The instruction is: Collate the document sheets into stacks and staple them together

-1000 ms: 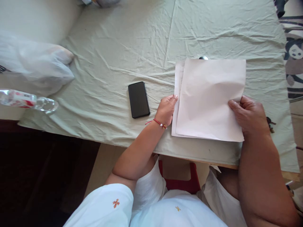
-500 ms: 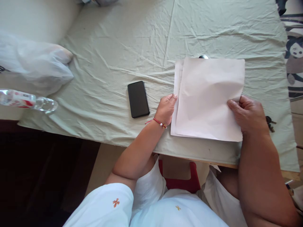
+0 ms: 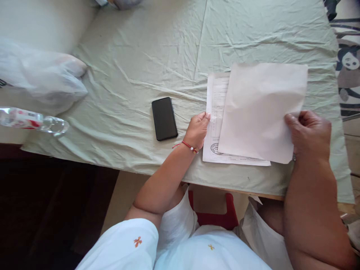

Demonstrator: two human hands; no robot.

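My right hand (image 3: pixel 309 131) pinches the right edge of a blank white sheet of paper (image 3: pixel 261 108), thumb on top. That sheet lies over a printed document (image 3: pixel 213 123), covering most of it. Lines of print and a round stamp show along the document's left side. My left hand (image 3: pixel 199 127), with a red beaded bracelet at the wrist, holds the document's left edge between thumb and fingers. A black phone (image 3: pixel 164 119) rests on the cloth left of my left hand.
A pale green cloth (image 3: pixel 126 75) covers the table. At the left are a white plastic bag (image 3: pixel 42 80) and a clear bottle (image 3: pixel 33 120) on its side. Below the table's front edge stands a red stool (image 3: pixel 218 219). A grey object (image 3: pixel 126 3) sits at the far edge.
My right hand has moved right, sliding the blank sheet the same way and tilting it slightly. More of the printed document shows beneath. My left hand has stayed in place.
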